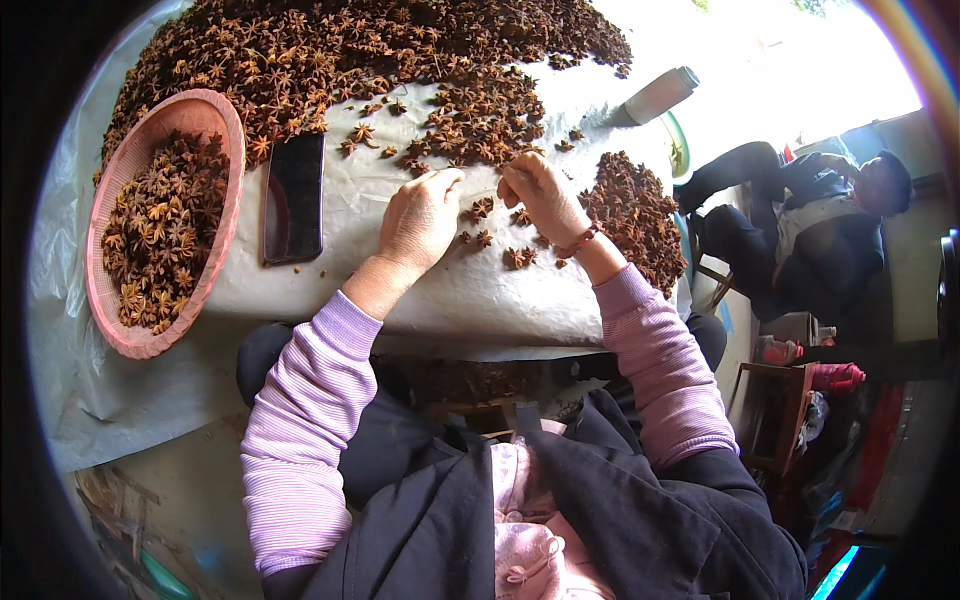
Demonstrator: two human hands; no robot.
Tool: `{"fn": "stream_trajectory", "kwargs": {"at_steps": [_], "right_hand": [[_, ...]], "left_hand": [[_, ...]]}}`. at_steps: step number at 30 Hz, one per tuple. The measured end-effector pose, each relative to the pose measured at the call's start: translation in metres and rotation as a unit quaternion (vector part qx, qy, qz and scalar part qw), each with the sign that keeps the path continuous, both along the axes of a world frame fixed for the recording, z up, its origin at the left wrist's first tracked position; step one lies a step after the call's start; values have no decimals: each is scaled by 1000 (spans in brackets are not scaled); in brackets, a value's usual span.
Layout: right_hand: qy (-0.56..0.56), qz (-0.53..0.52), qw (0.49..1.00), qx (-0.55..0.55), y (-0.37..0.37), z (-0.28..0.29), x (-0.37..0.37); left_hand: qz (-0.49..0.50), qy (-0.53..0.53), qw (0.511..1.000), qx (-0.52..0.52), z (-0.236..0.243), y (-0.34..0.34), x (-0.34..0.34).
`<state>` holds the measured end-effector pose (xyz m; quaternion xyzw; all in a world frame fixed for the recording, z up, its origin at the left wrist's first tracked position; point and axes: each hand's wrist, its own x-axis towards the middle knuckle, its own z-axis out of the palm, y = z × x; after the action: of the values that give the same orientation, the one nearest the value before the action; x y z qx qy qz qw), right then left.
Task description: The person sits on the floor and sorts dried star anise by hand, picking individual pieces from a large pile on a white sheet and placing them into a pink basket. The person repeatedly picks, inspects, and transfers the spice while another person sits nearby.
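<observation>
Both my hands are raised over a white plastic sheet [400, 310] on the work surface. My left hand [420, 215] is curled with fingertips pinched; what it holds is hidden. My right hand [540, 200], with a beaded bracelet, is also closed, fingers bent down, contents unclear. Between and below them lie loose star anise pieces [520, 257]. A large spread of star anise [250, 60] covers the far part, and a smaller heap [630, 220] lies beside my right wrist. Left of my left hand are a black phone [293, 200] and a pink oval basket [120, 325] holding star anise.
A pale cylinder [660, 95] stands at the far right of the sheet near a green-rimmed container [676, 140]. Another person [820, 230] in dark clothing sits to the right. A wooden stand [770, 420] with red plastic bottles [835, 377] is at lower right.
</observation>
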<state>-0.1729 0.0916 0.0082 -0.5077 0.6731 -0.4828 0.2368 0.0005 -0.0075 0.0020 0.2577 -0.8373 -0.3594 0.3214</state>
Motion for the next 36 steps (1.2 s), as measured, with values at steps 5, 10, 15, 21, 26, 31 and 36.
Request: {"fn": "stream_trajectory", "kwargs": {"at_steps": [5,10,15,21,26,31,36], "right_hand": [[-154,79,981,91,28,21,6],[25,355,880,314,59,62,33],[144,35,981,123,13,3,10],[407,-5,913,0,-32,12,-9],[513,76,853,58,-34,-27,-3],[405,92,910,15,21,-2,28],[268,-7,963,38,27,1,4]], "left_hand": [[13,-74,997,20,5,-8,1],[85,-115,985,-92,-2,-34,14],[-69,-83,949,-297,-19,-24,-9],[-45,-142,930,-337,-18,-9,-11],[-22,-99,975,-198,-4,7,15],[-188,-103,975,-55,16,62,35],[-479,-147,864,42,4,120,38]]}}
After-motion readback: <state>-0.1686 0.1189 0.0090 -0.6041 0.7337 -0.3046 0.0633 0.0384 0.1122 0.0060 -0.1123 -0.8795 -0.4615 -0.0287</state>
